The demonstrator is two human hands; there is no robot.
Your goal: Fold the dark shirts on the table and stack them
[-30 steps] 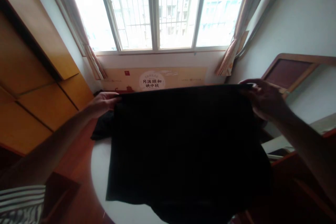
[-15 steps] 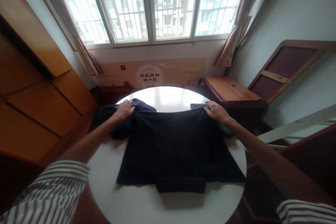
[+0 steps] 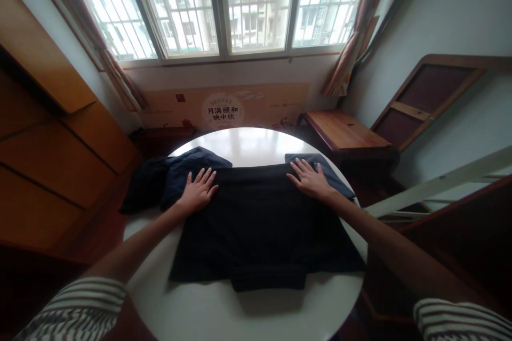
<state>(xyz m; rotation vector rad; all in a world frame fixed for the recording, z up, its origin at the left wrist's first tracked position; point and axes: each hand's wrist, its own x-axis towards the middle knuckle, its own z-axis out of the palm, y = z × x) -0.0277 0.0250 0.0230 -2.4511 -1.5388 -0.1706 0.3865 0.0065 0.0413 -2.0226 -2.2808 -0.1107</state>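
A black garment, which looks like a shirt with its collar toward me (image 3: 260, 218), lies spread on the round white table (image 3: 192, 309). My left hand (image 3: 199, 190) rests flat on its far left corner, fingers spread. On the far right corner lies my right hand (image 3: 310, 178), also flat with fingers apart. Beyond the left hand sits a crumpled heap of dark clothes, navy cloth (image 3: 196, 159) on top of black cloth (image 3: 144, 184). A folded dark blue-grey cloth (image 3: 334, 178) shows beside and beneath my right hand.
A wooden side table (image 3: 348, 130) stands past the table's far right edge, near a wooden folding panel (image 3: 426, 101). Orange-brown cabinets (image 3: 60, 154) line the left. A barred window (image 3: 256, 8) and a printed banner (image 3: 248, 104) are ahead.
Both hands have let go of the garment's far edge and now lie flat on it with fingers spread. The far edge has come down onto the table. The view has shifted slightly.
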